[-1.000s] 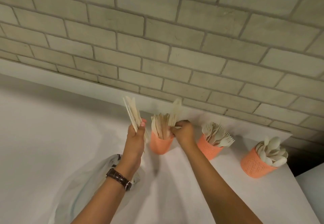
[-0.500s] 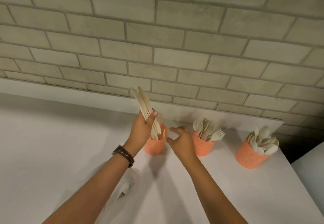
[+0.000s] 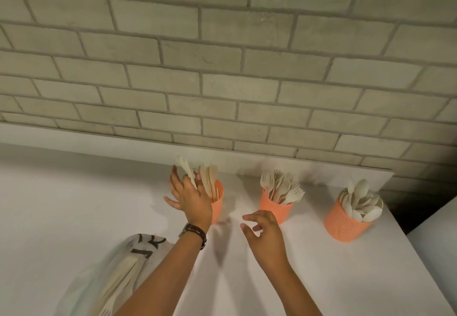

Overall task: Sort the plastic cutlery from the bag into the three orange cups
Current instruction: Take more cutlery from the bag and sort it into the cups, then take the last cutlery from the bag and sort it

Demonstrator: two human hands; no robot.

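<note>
Three orange cups stand in a row near the brick wall. The left cup (image 3: 219,203) holds knives (image 3: 209,179), the middle cup (image 3: 277,210) holds forks (image 3: 280,188), and the right cup (image 3: 345,223) holds spoons (image 3: 361,198). My left hand (image 3: 191,200) is against the left cup's near side with fingers spread, and one pale knife (image 3: 185,168) leans across its fingertips. In front of the middle cup my right hand (image 3: 265,233) hovers, loosely curled and holding nothing. The clear plastic bag (image 3: 111,273), with cutlery inside, lies at the lower left under my left forearm.
A white counter (image 3: 321,278) carries everything. It ends just past the right cup, with a dark gap (image 3: 405,207) and another white surface (image 3: 437,236) beyond. The brick wall (image 3: 222,81) rises right behind the cups.
My left hand brought its bundle of knives down into the left cup and spread its fingers. My right hand drew back from the cup toward me.
</note>
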